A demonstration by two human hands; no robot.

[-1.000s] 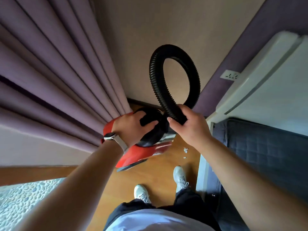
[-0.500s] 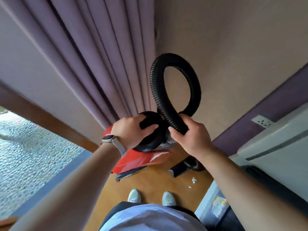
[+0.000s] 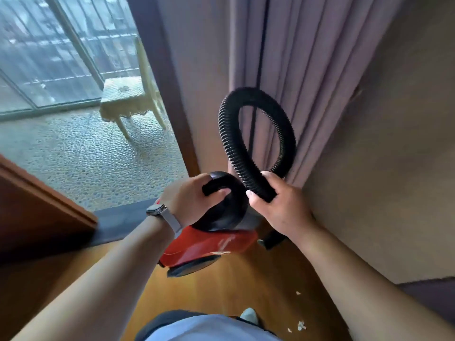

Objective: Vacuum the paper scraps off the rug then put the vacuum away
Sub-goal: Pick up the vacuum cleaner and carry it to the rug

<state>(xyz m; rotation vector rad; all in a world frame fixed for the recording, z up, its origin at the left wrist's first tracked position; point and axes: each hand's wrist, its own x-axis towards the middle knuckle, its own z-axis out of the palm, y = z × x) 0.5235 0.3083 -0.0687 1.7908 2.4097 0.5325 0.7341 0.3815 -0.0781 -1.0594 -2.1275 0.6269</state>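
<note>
You're carrying the vacuum (image 3: 211,244) up off the wooden floor (image 3: 258,286), right in the middle of the view. Your left hand (image 3: 194,203) is clenching the black handle (image 3: 216,187) on top of the red body, and there's a watch (image 3: 160,214) sitting on that wrist. Your right hand (image 3: 275,201) is wrapping around the ribbed black hose (image 3: 256,134) near its end, just beside the left hand at about 3 o'clock from it. The hose is looping up toward 12 o'clock in front of the purple curtain (image 3: 307,57) and curling back down behind your right hand. A few white paper scraps (image 3: 300,324) are lying on the floor down around 5 o'clock, near your shoe (image 3: 248,315). Over at 10 o'clock, a pale chair (image 3: 133,97) is standing on the pebbled balcony floor (image 3: 81,153) beyond the doorway. Can't see any rug from here.
</note>
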